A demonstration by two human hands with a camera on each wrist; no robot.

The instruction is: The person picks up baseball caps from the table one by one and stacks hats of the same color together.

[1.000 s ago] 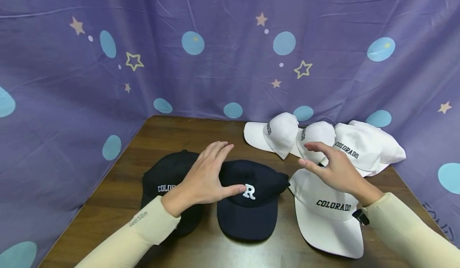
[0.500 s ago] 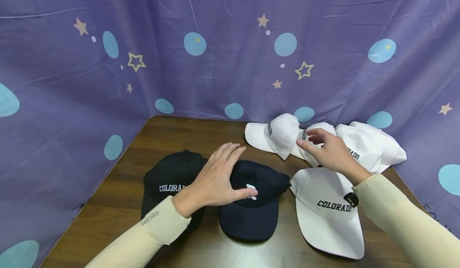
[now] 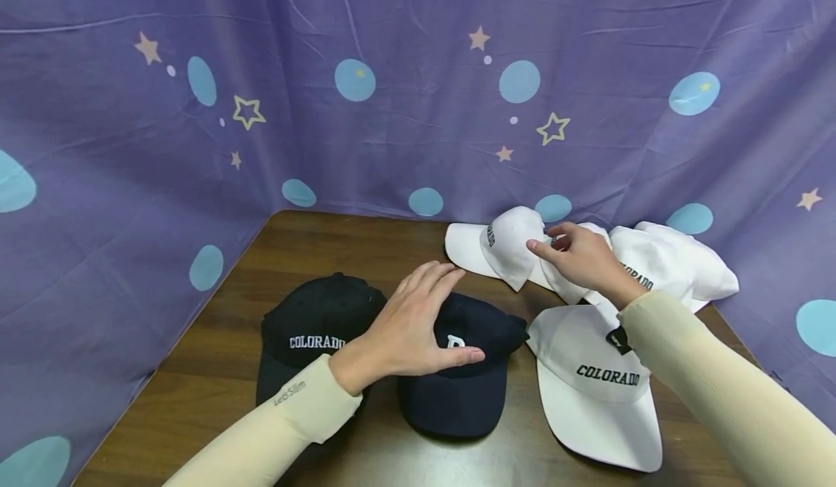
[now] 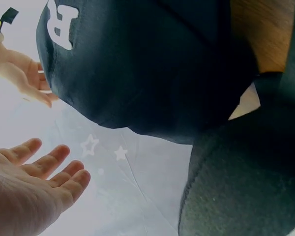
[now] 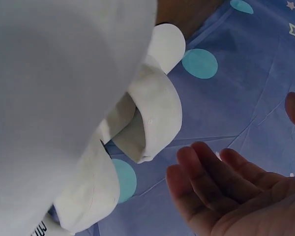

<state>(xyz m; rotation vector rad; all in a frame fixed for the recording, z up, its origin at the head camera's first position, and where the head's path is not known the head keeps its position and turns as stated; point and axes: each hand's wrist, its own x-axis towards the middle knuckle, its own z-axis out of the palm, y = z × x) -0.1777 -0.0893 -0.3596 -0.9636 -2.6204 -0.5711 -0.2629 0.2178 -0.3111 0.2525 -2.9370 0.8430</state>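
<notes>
Head view: over the surface (image 3: pixel 218 334), the left hand (image 3: pixel 408 327) is held above the navy cap (image 3: pixel 456 401), beside the black cap (image 3: pixel 313 313); the right hand (image 3: pixel 583 258) is held above the rear white caps (image 3: pixel 512 244), beyond the near white cap (image 3: pixel 591 393). Each grip is released, with nothing grasped. A free-handed reach is judged to be in hand; for a cap to be taken, fingers would need to be lowered and closed.

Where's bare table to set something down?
Back left: tabletop behind the black cap, left of the rear white caps. Smaller patch: between brims of navy cap and front white cap. Crowded: back right, rear white caps bunched; the left hand partly hides the black-navy gap from the head camera.
</notes>
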